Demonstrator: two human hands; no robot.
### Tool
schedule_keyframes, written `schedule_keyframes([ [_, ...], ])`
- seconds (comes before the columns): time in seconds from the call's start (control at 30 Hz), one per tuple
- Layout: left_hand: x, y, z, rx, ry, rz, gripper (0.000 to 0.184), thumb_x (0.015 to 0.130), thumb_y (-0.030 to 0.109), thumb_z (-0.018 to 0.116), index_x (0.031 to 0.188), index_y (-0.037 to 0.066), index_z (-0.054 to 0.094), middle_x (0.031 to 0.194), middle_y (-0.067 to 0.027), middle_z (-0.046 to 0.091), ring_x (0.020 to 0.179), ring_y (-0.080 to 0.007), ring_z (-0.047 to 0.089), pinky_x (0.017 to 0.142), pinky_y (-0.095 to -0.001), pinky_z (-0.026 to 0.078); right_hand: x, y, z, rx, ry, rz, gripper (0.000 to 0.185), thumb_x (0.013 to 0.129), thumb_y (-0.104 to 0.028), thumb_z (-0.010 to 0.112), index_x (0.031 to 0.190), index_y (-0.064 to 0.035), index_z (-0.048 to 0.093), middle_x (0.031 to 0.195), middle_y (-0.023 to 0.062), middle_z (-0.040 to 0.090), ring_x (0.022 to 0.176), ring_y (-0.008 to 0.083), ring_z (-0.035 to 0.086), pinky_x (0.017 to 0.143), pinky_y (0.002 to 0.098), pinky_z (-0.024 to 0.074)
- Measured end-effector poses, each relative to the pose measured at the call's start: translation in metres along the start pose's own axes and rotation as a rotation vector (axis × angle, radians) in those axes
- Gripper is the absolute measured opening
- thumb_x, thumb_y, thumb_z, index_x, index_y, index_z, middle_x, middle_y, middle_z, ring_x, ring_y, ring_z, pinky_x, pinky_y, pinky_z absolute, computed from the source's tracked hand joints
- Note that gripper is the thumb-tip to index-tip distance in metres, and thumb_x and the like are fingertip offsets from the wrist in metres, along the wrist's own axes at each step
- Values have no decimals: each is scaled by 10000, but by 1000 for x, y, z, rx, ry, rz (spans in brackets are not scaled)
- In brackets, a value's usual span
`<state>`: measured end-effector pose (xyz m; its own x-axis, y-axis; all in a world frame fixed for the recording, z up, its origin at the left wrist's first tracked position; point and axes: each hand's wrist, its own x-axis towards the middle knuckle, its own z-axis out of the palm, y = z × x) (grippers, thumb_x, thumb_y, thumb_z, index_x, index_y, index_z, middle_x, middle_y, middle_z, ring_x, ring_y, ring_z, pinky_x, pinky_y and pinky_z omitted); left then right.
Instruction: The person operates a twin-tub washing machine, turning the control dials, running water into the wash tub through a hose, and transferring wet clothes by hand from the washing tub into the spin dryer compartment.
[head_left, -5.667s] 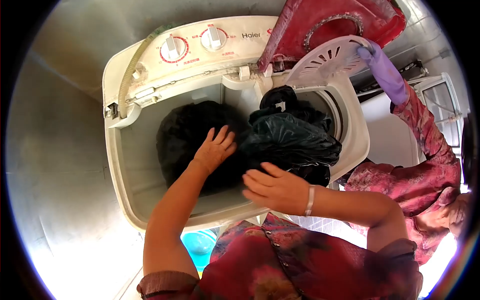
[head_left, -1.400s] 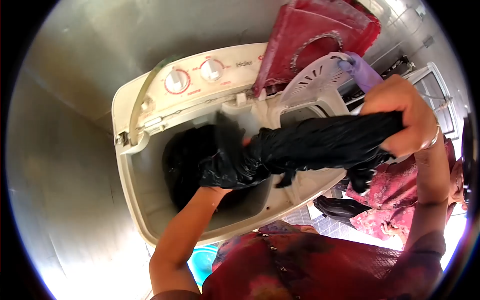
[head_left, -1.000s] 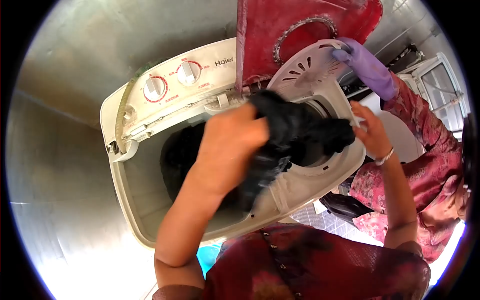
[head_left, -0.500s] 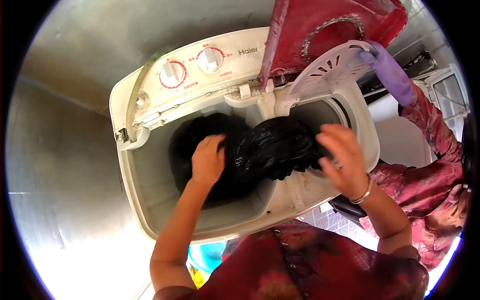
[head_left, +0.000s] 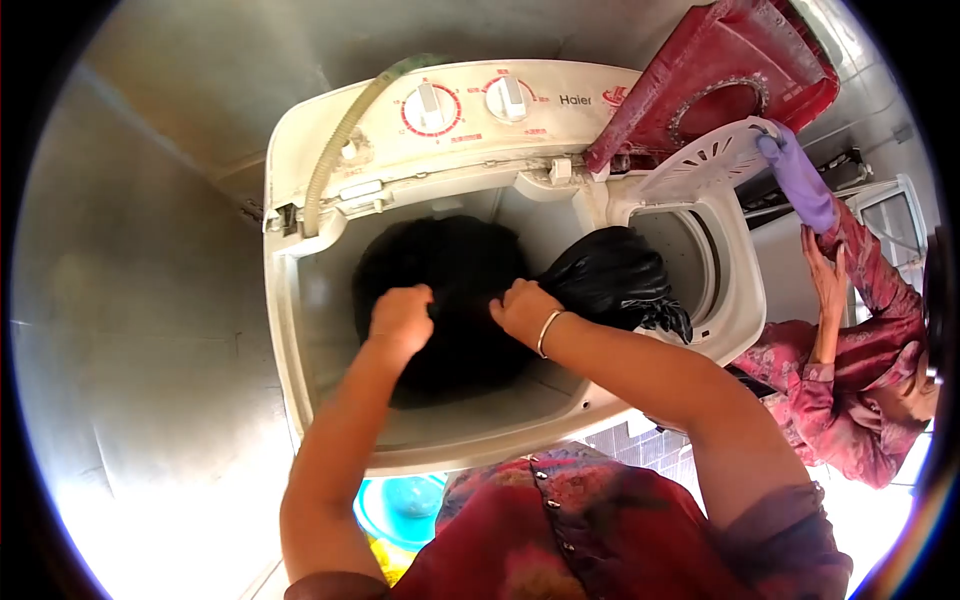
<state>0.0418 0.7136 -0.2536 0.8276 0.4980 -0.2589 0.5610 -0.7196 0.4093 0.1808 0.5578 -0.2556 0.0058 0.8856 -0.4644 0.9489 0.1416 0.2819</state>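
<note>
A white twin-tub washing machine [head_left: 285, 350] stands in front of me. Dark wet black clothes [head_left: 450, 250] lie in its large left tub. A shiny bunched black garment [head_left: 610, 270] stretches over the divider, its right end hanging at the smaller round tub [head_left: 672, 232]. My left hand [head_left: 402, 318] is closed on the black cloth over the middle of the large tub. Just right of it, my right hand [head_left: 527, 310], with a silver bangle on the wrist, grips the black cloth at the garment's left end. The folds between my hands blend into one dark mass.
Another person's purple-gloved hand [head_left: 785, 165] holds up the perforated white inner lid [head_left: 710, 160]; their bare hand [head_left: 825, 280] touches that sleeve. A raised red lid [head_left: 740, 80] leans behind. A hose [head_left: 340, 140] crosses the control panel. Below is a blue basin [head_left: 400, 505].
My right hand has moved left from beside the small tub and closed on the cloth; the left has closed too. The co-worker's bare hand now touches their gloved arm. The view has shifted.
</note>
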Motion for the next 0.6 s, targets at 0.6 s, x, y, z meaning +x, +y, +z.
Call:
schedule_keyframes([
  [0.6,-85,-60,-125,21,763,-3,206,716,-1,568,905,75,597,831,-117,607,755,-317,586,677,-367,469,-224,156,-74,302,274,519,358,628,-120,645,984,-123,606,835,100,605,839,288,577,732,383,462],
])
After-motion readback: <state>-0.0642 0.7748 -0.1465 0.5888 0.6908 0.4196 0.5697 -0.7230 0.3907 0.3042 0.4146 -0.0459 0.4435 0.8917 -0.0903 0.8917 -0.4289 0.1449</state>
